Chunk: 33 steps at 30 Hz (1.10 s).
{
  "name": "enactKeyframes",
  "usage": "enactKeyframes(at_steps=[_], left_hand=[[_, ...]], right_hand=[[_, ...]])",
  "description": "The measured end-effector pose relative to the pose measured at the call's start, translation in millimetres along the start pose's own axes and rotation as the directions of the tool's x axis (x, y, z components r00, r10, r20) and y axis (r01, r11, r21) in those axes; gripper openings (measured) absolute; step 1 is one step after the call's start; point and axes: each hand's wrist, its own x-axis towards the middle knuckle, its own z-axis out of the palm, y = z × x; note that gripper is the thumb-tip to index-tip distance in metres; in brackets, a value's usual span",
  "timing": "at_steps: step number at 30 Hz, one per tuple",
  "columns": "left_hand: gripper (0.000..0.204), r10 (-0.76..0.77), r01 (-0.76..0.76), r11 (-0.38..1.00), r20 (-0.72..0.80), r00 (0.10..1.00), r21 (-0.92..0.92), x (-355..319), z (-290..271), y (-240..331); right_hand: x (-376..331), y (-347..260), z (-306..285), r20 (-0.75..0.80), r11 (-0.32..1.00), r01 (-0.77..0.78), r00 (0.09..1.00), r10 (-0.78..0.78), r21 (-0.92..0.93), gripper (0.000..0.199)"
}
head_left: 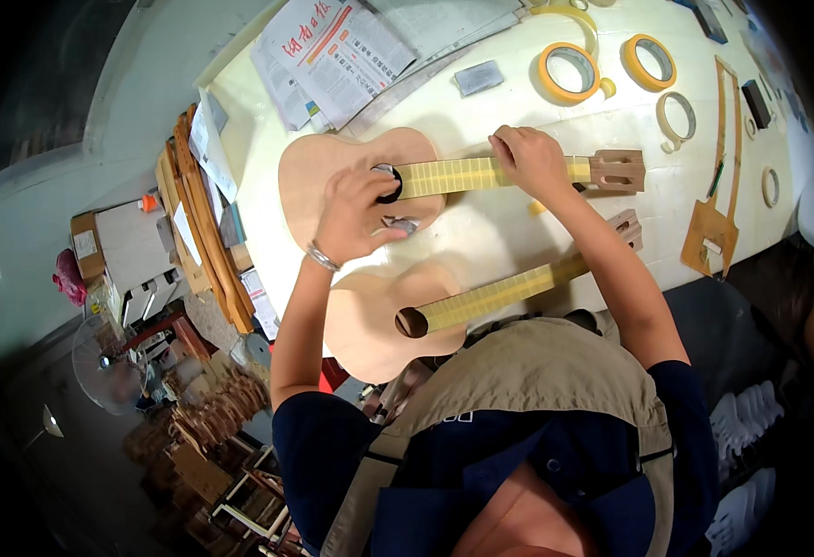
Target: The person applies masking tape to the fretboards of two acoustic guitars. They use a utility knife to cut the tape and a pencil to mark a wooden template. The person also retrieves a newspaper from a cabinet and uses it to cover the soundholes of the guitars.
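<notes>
An unfinished ukulele of pale bare wood lies across the table, its fretboard covered in yellow masking tape. My left hand rests on its top with fingers spread, fingertips at the edge of the sound hole. By my left thumb is a small dark grey patch that I cannot make out. My right hand is curled over the neck, near the slotted headstock. Nearer to me lies a second bare ukulele, also with a taped fretboard; neither hand touches it.
Newspapers and a grey block lie at the table's far side. Rolls of tape are scattered at the far right, beside a flat wooden tool. Long wooden pieces stand along the left edge.
</notes>
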Motion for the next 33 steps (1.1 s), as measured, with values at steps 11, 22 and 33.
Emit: enactKeyframes(at_steps=[11, 22, 33], left_hand=[[0.011, 0.017, 0.139, 0.935, -0.434, 0.901, 0.326, 6, 33, -16], [0.007, -0.042, 0.032, 0.993, 0.082, 0.996, 0.115, 12, 23, -16], [0.026, -0.472, 0.28, 0.852, -0.416, 0.778, -0.443, 82, -16, -59]], right_hand=[[2, -1, -3, -0.026, 1.0, 0.015, 1.0, -0.015, -0.006, 0.015], [1, -2, -2, -0.019, 1.0, 0.005, 1.0, -0.005, -0.006, 0.014], [2, 0, -4, 0.027, 1.0, -0.019, 0.999, 0.018, 0.013, 0.014]])
